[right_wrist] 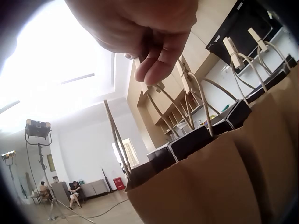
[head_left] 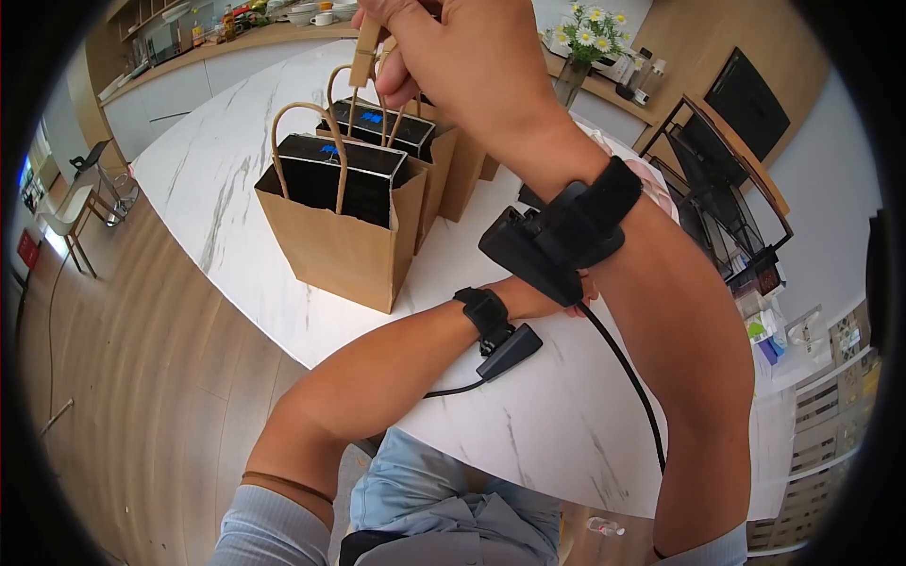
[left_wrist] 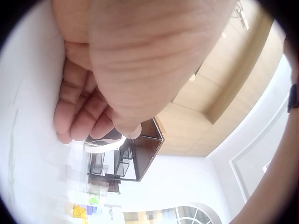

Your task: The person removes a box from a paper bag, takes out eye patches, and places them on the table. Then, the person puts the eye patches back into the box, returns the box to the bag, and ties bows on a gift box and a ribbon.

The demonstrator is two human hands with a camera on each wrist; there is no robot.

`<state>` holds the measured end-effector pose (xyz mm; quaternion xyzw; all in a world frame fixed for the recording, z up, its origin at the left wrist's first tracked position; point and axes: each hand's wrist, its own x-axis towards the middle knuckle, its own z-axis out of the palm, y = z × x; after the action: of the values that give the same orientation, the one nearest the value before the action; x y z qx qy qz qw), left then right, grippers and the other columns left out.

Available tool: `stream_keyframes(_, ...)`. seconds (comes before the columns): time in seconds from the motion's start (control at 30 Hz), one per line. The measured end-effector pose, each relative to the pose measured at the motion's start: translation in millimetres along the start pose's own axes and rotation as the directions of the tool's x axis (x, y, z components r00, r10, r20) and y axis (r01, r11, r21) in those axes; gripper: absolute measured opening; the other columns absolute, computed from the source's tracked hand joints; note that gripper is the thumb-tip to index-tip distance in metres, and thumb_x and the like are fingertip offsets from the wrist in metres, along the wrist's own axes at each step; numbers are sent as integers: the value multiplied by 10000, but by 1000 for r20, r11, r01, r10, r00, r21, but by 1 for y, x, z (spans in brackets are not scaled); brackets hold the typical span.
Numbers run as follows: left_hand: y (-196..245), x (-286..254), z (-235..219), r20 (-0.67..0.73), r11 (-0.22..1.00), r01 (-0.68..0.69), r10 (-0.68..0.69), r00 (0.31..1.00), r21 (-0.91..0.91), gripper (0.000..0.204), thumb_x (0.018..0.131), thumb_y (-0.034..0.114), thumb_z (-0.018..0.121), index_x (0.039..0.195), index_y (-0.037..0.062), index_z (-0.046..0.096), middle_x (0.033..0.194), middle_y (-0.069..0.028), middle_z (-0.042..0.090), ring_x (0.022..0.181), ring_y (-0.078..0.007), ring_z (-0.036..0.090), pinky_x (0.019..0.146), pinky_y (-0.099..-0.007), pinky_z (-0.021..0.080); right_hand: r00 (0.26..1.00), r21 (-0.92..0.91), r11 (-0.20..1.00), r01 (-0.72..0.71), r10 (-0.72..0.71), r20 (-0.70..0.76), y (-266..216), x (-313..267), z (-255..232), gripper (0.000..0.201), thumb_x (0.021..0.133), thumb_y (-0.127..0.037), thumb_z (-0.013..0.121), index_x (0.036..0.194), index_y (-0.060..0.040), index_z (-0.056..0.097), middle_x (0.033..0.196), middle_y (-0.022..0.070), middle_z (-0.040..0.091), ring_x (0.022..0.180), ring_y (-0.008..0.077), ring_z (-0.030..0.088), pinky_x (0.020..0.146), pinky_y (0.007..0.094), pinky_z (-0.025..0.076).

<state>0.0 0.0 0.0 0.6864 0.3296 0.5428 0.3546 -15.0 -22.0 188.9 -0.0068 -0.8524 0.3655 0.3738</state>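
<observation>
My right hand (head_left: pixel 462 71) pinches a wooden clothespin (head_left: pixel 362 58) above the kraft paper bags. In the right wrist view, the fingers of this hand (right_wrist: pixel 145 32) are at the top of rope handles (right_wrist: pixel 163 106). Another clothespin (right_wrist: pixel 184 74) stands just beside them, and two more (right_wrist: pixel 232 52) grip handles further right. The nearest bag (head_left: pixel 335 250) holds a black box (head_left: pixel 311 179); its handles stand apart, with no clothespin on them. My left hand (head_left: pixel 540 296) rests on the table, partly hidden under the right forearm. The left wrist view shows its fingers (left_wrist: pixel 80 122) loosely curled and holding nothing.
The bags stand in a row on the white marbled table (head_left: pixel 491 424). Behind it are a counter with dishes (head_left: pixel 304 13) and a vase of daisies (head_left: pixel 576 75). A dark metal rack (head_left: pixel 703 179) stands at the right. My right wrist camera's cable (head_left: pixel 630 377) hangs over the table.
</observation>
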Motion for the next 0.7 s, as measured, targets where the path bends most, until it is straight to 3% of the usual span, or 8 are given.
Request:
stream_keyframes(0.07,19,1,-1,9,952,304,-304,953,-43,187,1009,155,579,887,20,620,923,-52,643,777,-134,659,727,-266,570,995,29,995,98,-97,-25,7,-1,-1,289,1030,-136,547,872,59,690,663,106,688,550,128,666,499,262,530)
stream_keyframes(0.17,18,0,0,-15,960,276,-277,961,-43,215,1017,165,571,866,20,622,933,-51,642,802,-136,661,726,-266,571,976,-41,977,210,-207,66,1,5,-1,300,1033,-131,544,844,57,682,633,96,678,550,130,672,491,258,524)
stream_keyframes(0.23,-38,13,10,29,948,265,-264,964,-176,227,1022,176,567,870,19,628,934,-55,646,810,-139,658,727,-267,571,998,4,998,-67,67,-4,-11,6,3,319,1034,-139,545,808,45,675,610,88,669,533,122,658,485,257,513)
stream_keyframes(0.3,-59,17,15,72,917,258,-248,966,-304,238,1027,186,563,874,19,634,936,-59,649,817,-141,656,728,-268,570,998,16,998,-54,55,-15,-10,10,3,322,1033,-136,545,799,45,671,607,87,667,527,120,653,485,259,510)
stream_keyframes(0.43,-41,15,12,46,956,225,-221,974,-190,235,1024,191,568,895,11,646,881,-63,657,809,-141,646,714,-280,564,980,35,983,179,-175,-93,4,4,9,348,1040,-147,534,780,44,665,592,82,658,519,118,639,482,262,509)
stream_keyframes(0.57,-47,17,7,87,996,88,-87,992,-1,209,1021,175,556,947,1,644,798,-60,655,780,-131,650,696,-282,559,986,-200,971,127,-145,-80,-2,15,-3,335,1047,-173,530,829,41,668,650,97,678,520,116,627,498,256,516)
stream_keyframes(0.63,-29,14,8,66,974,214,-209,976,-74,219,1023,179,549,949,-5,642,787,-64,657,763,-133,652,702,-281,558,970,214,977,-3,55,-236,-2,12,-8,315,1045,-194,533,895,49,666,713,133,687,537,131,621,516,279,511)
stream_keyframes(0.7,-55,19,11,112,957,223,-205,972,-186,200,1016,133,520,973,-7,656,916,-77,700,841,-128,669,796,-284,552,998,164,986,-21,30,-56,32,7,-39,339,1034,-276,548,1044,42,665,811,113,679,639,131,641,603,279,536)
